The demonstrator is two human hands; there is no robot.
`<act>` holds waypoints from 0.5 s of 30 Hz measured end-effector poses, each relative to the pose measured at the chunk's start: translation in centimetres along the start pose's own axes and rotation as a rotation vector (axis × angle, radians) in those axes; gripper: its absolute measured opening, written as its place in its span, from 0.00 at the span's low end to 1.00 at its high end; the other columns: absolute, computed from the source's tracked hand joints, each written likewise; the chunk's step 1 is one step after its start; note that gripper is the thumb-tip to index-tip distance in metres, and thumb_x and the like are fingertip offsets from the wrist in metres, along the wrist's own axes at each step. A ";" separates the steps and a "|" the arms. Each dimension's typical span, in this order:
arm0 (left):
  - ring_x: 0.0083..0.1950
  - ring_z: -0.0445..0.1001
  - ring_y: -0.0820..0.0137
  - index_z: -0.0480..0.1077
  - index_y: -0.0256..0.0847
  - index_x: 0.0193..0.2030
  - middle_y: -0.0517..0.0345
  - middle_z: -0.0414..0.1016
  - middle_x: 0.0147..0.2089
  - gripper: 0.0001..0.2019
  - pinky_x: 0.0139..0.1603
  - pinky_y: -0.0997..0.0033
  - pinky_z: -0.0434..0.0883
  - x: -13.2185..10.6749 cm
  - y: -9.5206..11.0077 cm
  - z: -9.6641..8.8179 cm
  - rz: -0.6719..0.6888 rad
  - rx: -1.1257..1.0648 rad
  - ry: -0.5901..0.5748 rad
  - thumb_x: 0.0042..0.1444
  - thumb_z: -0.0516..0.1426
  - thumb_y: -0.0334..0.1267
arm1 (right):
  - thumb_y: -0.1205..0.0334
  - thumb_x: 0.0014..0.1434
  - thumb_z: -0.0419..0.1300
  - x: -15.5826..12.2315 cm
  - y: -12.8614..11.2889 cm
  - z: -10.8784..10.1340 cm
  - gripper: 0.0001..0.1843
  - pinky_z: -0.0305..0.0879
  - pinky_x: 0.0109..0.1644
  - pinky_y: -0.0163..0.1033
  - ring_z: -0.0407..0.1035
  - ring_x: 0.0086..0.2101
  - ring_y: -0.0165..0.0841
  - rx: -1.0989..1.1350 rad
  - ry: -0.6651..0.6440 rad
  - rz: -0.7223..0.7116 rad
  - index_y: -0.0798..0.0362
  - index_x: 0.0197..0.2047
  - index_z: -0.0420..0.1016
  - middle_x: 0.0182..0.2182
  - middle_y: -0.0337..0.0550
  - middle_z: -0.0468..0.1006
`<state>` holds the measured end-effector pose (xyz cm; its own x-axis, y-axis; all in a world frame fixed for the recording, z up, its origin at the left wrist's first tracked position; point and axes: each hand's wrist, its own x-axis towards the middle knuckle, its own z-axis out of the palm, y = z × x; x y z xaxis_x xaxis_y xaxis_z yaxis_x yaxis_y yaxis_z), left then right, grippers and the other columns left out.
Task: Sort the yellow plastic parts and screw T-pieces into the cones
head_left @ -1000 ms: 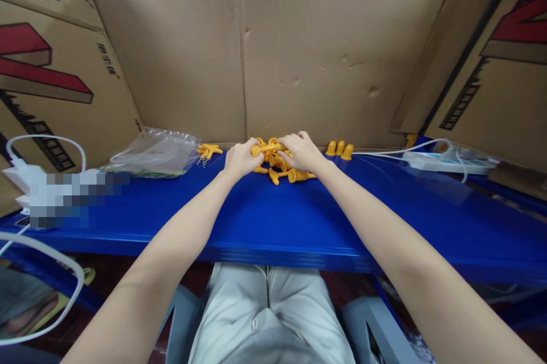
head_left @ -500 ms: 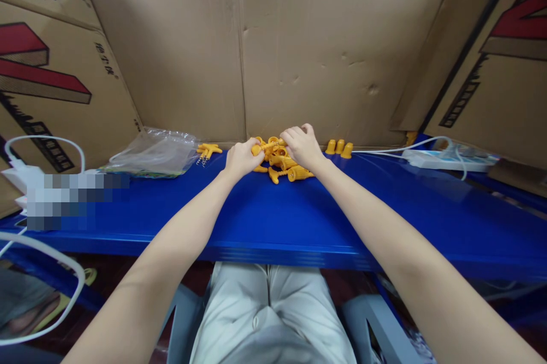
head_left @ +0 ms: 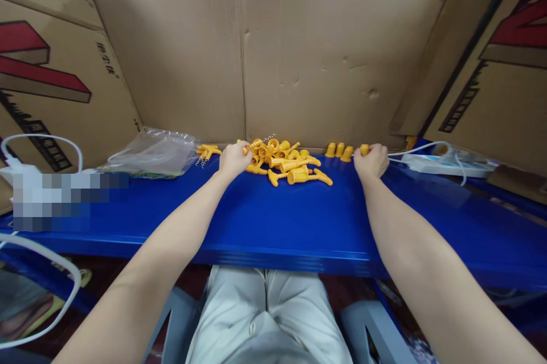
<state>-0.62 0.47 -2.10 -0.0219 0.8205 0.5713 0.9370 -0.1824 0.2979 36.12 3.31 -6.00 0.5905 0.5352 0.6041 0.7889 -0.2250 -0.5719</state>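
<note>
My left hand [head_left: 233,160] is closed around a yellow corkscrew handle [head_left: 245,151] at the left side of a pile; the fingers hide most of it. Yellow corkscrew parts [head_left: 282,162] make up that pile, T-shaped handles and ribbed hollow sleeves among them. Farther right, my right hand [head_left: 372,161] grips a yellow cup-shaped cap [head_left: 364,150] at the table. Three similar yellow caps [head_left: 340,150] stand in a group just left of it. Left of my left hand lie several yellow handles with metal spirals [head_left: 208,151].
A clear plastic bag [head_left: 154,150] lies at the left of the blue table [head_left: 290,221]. Cardboard [head_left: 325,56] walls the back, with printed boxes [head_left: 55,79] at the sides. A white power strip [head_left: 447,164] and cables sit at right.
My right hand has moved right from the pile to beside the standing caps, with a yellow cap in it. My left hand has shifted slightly left, still holding a handle.
</note>
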 end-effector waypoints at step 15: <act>0.38 0.77 0.64 0.78 0.44 0.47 0.56 0.79 0.32 0.19 0.40 0.69 0.70 0.1 -0.4 0.2 0.018 -0.035 0.000 0.52 0.52 0.27 | 0.60 0.57 0.59 0.6 0.5 1.0 0.18 0.60 0.58 0.53 0.68 0.53 0.43 -0.073 -0.314 0.304 0.52 0.51 0.71 0.48 0.53 0.77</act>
<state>-0.89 0.74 -2.31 -0.0054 0.8171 0.5764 0.9245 -0.2156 0.3142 36.70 4.31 -6.50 0.7259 0.6549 0.2102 0.6043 -0.4614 -0.6496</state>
